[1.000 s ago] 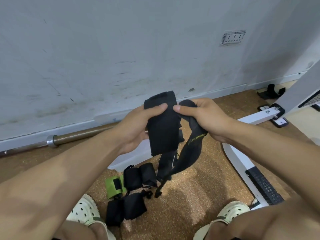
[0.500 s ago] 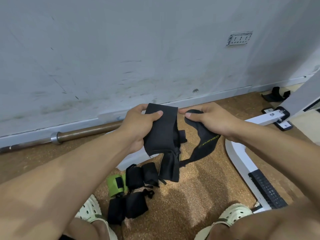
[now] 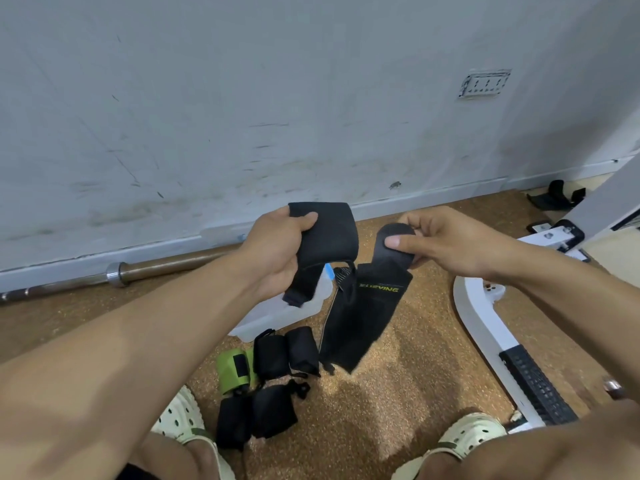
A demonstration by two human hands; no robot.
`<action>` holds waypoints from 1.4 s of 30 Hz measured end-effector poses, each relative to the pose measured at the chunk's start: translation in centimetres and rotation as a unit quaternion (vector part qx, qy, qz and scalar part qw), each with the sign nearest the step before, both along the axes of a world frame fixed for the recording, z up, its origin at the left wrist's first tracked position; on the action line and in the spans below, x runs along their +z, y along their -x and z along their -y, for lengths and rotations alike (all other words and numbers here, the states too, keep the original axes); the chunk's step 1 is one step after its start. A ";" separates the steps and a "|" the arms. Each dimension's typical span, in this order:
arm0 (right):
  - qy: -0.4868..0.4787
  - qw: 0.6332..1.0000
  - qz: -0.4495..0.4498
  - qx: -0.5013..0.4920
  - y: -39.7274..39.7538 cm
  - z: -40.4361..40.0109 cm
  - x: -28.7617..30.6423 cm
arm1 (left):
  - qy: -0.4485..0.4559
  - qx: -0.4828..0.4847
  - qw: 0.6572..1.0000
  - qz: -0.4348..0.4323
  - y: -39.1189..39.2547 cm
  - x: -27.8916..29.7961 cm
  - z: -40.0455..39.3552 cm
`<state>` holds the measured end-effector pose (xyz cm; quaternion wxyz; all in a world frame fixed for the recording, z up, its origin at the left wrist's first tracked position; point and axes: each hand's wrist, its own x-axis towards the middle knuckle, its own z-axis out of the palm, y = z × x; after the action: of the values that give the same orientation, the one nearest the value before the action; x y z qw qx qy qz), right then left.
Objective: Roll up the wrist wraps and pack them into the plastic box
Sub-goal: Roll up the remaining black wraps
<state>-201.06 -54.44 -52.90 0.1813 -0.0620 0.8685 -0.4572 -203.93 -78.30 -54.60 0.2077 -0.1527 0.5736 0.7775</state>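
1. My left hand (image 3: 277, 251) grips one black wrist wrap (image 3: 329, 237), thumb curled over its top edge.
2. My right hand (image 3: 446, 244) pinches the rounded end of a second wrap (image 3: 367, 306), which hangs down unrolled.
3. The plastic box (image 3: 277, 313) sits on the floor (image 3: 398, 375) below my hands.
4. Rolled wraps, black ones (image 3: 284, 351) and a green one (image 3: 233, 370), lie just beside the box, near my feet.
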 end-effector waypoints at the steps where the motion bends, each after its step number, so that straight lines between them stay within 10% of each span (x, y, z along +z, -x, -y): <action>1: -0.015 0.999 0.007 0.037 -0.2 -0.3 0.4 | 0.001 0.000 1.000 -0.006 0.0 0.0 0.0; 7: 0.035 0.986 0.070 0.148 -1.8 0.8 2.0 | 0.027 -0.040 0.998 -0.049 -0.4 -0.3 -0.2; 15: -0.030 0.986 -0.165 0.011 -2.5 3.4 2.0 | 0.023 -0.134 0.986 -0.092 -1.2 -0.7 -1.4; 25: 0.043 0.987 -0.077 0.134 -3.3 3.9 2.3 | 0.029 -0.115 0.983 -0.137 -1.1 -0.8 -1.4; 32: -0.012 0.980 -0.195 -0.041 -1.9 3.7 1.5 | 0.027 -0.167 0.976 -0.135 -1.1 -1.4 -1.7; 42: -0.064 0.975 -0.206 -0.044 -1.3 3.5 1.3 | 0.007 -0.181 0.975 -0.126 -1.2 -0.9 -1.4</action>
<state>-199.73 -57.99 -51.57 -0.0186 -0.1050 0.9166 -0.3854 -202.69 -76.87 -55.51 0.2700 0.0509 0.6188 0.7359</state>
